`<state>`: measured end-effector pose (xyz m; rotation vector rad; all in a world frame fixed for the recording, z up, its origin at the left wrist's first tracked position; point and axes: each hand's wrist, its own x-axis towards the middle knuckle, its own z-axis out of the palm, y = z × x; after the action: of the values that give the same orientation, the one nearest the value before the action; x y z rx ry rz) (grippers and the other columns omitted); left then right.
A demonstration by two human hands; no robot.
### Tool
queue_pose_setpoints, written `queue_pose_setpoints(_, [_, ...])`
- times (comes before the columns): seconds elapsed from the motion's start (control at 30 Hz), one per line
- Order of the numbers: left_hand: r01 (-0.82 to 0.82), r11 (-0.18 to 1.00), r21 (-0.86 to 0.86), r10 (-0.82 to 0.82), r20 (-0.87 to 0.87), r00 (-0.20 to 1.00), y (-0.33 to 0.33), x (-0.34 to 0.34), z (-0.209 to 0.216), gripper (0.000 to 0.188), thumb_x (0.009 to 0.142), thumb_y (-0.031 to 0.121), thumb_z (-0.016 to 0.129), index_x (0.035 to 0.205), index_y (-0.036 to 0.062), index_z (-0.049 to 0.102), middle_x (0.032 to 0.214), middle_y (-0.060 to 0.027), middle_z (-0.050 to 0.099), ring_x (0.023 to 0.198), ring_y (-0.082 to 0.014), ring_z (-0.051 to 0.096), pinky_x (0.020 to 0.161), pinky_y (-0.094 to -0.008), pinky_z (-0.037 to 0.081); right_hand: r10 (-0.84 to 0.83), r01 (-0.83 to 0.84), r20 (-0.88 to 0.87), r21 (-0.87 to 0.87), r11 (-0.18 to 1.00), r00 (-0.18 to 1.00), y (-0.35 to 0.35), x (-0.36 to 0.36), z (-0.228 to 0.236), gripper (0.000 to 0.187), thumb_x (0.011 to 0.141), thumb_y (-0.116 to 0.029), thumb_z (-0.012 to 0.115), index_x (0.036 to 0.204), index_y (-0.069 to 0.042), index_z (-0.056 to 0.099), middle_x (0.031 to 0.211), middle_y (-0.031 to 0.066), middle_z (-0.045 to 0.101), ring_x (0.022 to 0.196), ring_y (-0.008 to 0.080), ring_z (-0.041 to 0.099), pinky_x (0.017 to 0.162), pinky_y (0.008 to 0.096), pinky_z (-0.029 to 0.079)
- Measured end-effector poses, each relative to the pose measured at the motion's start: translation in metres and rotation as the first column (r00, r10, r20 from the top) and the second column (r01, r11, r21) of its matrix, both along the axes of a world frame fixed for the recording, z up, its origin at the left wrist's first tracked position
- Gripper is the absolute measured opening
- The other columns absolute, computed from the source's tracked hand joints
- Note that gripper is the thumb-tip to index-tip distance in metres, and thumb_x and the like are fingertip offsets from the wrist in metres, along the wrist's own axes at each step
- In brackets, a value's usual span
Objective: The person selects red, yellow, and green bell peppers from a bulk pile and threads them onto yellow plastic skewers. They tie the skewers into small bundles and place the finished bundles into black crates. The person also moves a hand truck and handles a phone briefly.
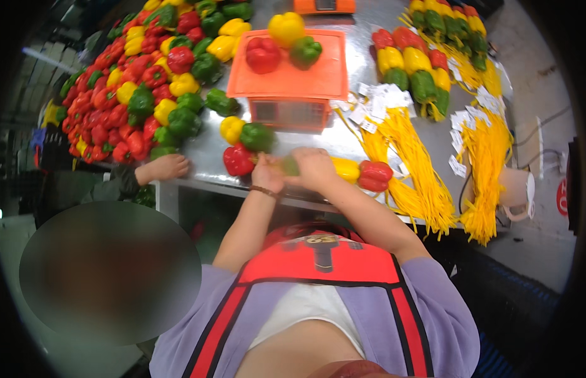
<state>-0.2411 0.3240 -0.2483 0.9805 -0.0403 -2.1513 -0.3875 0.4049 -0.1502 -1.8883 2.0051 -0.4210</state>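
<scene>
Lavender sleeves (445,299), white top (305,309), black-edged red straps (411,327), brown bracelet (265,191)

I stand at a metal work table (359,39); its bare top reflects overhead light, and a pale leg (167,199) supports it. On my left, a grey-green floor (104,359) extends beneath a dim area. On my right, a pale wall (545,47) adjoins a rounded red sign (562,197)

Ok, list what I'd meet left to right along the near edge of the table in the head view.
Another person's hand, red pepper, wearer's left hand, wearer's right hand, yellow pepper, second red pepper, yellow strap bundle, second yellow strap bundle.
</scene>
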Motion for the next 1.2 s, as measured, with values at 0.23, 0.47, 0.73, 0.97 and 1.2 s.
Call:
queue_pose_setpoints(0.23, [-0.020,0.993,-0.119,0.030,0.079,0.996,0.000,-0.022,0.039,0.035,0.100,0.039,0.041,0.077,0.0134,0.045,0.065,0.0022,0.038,0.062,-0.0133,0.036,0.067,-0.0285,0.038,0.093,-0.131,0.260,0.133,0.982,0.961,0.008,-0.041,-0.002,0.094,0.057,-0.052,0.081,0.129,-0.004,0.046,0.108,0.0181,0.061,0.101,0.0359,0.059,0.084,0.0446,0.047])
queue_pose_setpoints(0.47, [0.089,0.910,-0.404,-0.117,-0.045,0.992,0.000,-0.053,0.118,0.036,0.101,0.036,0.041,0.075,0.0125,0.043,0.063,0.0030,0.033,0.058,-0.0124,0.032,0.059,-0.0281,0.032,-0.089,0.104,0.227,-0.056,0.993,0.970,0.046,-0.041,0.053,0.100,0.056,-0.041,0.085,0.137,-0.005,0.038,0.112,0.0190,0.058,0.106,0.0388,0.055,0.090,0.0427,0.045])
queue_pose_setpoints(0.73, [0.348,0.171,-0.922,-0.577,0.193,0.794,0.026,-0.067,0.301,0.043,0.102,0.036,0.034,0.070,0.0091,0.040,0.058,0.0023,0.033,0.053,-0.0110,0.033,0.066,-0.0299,0.036,0.315,-0.054,0.844,-0.325,0.944,0.433,0.055,-0.095,0.157,0.100,0.059,-0.026,0.085,0.142,-0.007,0.034,0.129,0.0136,0.049,0.120,0.0243,0.049,0.103,0.0376,0.037])
queue_pose_setpoints(0.97, [0.597,0.152,-0.788,-0.610,0.401,0.684,0.008,-0.104,0.350,0.036,0.101,0.030,0.042,0.073,0.0081,0.044,0.065,0.0027,0.038,0.057,-0.0073,0.034,0.054,-0.0218,0.032,0.241,0.020,0.844,-0.285,0.958,0.480,0.053,-0.080,0.189,0.069,0.072,-0.017,0.077,0.132,-0.003,0.046,0.114,0.0099,0.062,0.106,0.0175,0.059,0.093,0.0320,0.046])
queue_pose_setpoints(1.2, [0.602,-0.392,-0.696,-0.018,0.660,0.751,0.029,-0.116,0.361,0.032,0.098,0.025,0.047,0.074,0.0040,0.049,0.067,0.0019,0.047,0.061,-0.0081,0.043,0.056,-0.0264,0.039,-0.282,0.205,0.041,-0.788,0.581,0.959,0.084,-0.006,0.170,0.084,0.066,-0.028,0.080,0.132,0.002,0.040,0.098,0.0158,0.061,0.090,0.0353,0.056,0.078,0.0441,0.043])
